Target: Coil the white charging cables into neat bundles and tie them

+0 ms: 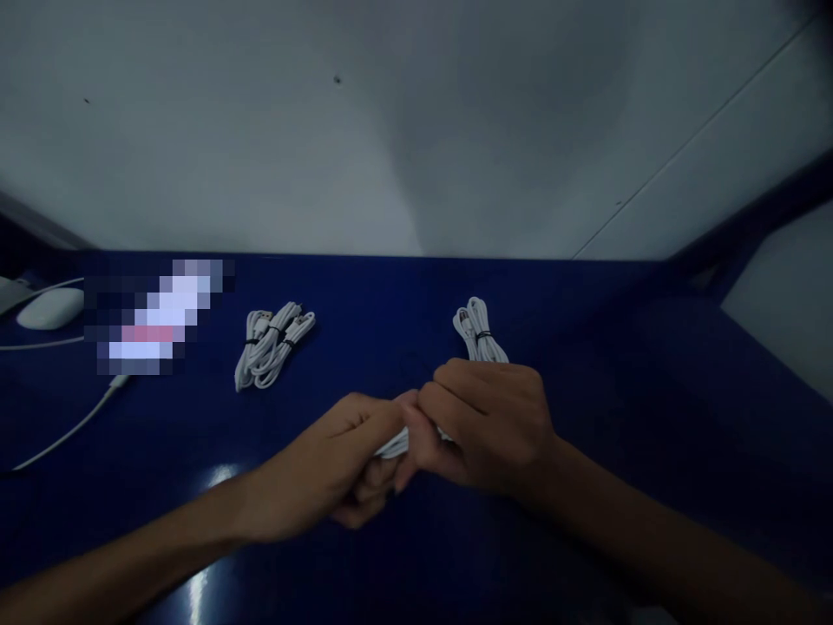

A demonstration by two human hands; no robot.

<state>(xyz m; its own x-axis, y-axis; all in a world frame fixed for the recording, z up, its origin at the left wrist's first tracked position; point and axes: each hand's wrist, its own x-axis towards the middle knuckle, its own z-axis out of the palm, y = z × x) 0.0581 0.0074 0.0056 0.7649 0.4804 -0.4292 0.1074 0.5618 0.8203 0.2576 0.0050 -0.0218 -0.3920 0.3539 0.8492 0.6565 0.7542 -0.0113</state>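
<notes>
Left hand [325, 460] and right hand [491, 425] meet over blue surface [370, 321], both closed on white cable bundle [394, 446]. Tied cable pile [270, 347] toward back edge, left of centre; more tied cables [480, 334] partly behind right hand. White rounded object [52, 310] near back-left corner.

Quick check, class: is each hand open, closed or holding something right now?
Left hand: closed, holding a partly hidden white cable.
Right hand: closed, apparently gripping the same white cable.
</notes>
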